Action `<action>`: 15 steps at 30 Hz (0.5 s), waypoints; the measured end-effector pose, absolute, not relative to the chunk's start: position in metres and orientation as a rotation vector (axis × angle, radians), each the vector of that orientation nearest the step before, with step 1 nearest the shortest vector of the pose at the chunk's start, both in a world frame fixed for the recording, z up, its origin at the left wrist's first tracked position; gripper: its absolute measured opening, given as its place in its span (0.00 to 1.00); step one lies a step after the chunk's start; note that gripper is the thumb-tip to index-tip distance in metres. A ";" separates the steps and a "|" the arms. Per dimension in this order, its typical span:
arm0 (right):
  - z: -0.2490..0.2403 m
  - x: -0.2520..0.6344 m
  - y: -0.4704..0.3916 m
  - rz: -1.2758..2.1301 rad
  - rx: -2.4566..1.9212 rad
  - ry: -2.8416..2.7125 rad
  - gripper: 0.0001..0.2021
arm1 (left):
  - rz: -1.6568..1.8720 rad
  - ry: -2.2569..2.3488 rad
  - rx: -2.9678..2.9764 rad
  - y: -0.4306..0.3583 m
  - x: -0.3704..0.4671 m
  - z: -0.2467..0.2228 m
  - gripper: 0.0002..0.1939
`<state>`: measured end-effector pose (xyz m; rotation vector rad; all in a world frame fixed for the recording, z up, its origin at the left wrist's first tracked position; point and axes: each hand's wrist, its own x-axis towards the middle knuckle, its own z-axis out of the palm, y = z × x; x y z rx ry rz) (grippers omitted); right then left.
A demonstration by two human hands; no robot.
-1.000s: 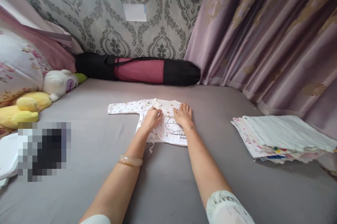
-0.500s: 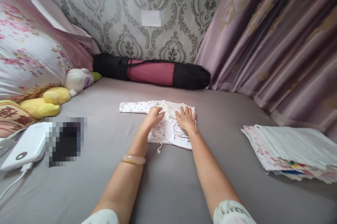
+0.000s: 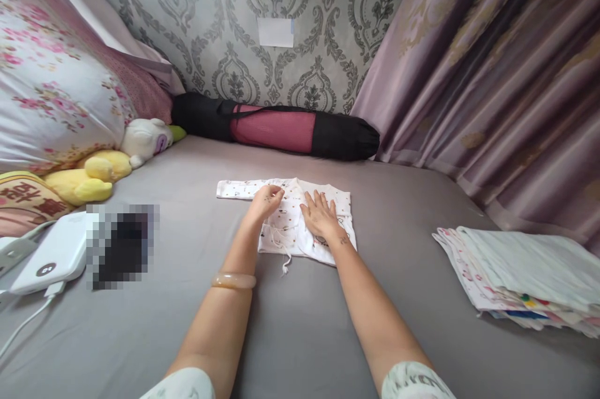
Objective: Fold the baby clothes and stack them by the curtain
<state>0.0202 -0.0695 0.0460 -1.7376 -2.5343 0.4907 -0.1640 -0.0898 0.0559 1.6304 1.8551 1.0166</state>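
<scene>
A small white baby shirt [image 3: 285, 214] with tiny printed figures lies on the grey sheet. Its left-hand sleeve [image 3: 234, 189] stretches out to the side, and no sleeve sticks out on the right. A tie string [image 3: 285, 262] hangs past the lower hem. My right hand [image 3: 321, 217] rests palm down on the right half of the shirt, fingers spread, partly covering a printed picture. Near the base of the outstretched sleeve, my left hand [image 3: 268, 204] is curled with its fingertips drawn together. Whether cloth is between those fingers is hidden.
To the right lies a stack of folded cloths [image 3: 525, 274]. A white power bank [image 3: 59, 255] with a cable and a blurred dark object [image 3: 124, 246] are on the left. Plush toys [image 3: 98, 177] line the floral pillow [image 3: 51, 80]; a black-and-red long bag [image 3: 276, 127] lies along the wall.
My left hand has shifted left toward the sleeve and its fingers have curled closer together. My right hand has slid slightly left, still flat on the shirt. The view has turned a little left.
</scene>
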 end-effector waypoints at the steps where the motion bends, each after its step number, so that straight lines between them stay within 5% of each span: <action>1: 0.048 0.020 -0.070 0.490 -1.735 -2.530 0.31 | 1.040 1.864 1.613 -0.090 -0.168 0.055 0.17; 15: 0.048 0.008 -0.080 0.464 -1.611 -2.599 0.35 | 1.173 2.722 0.775 -0.104 -0.225 0.058 0.21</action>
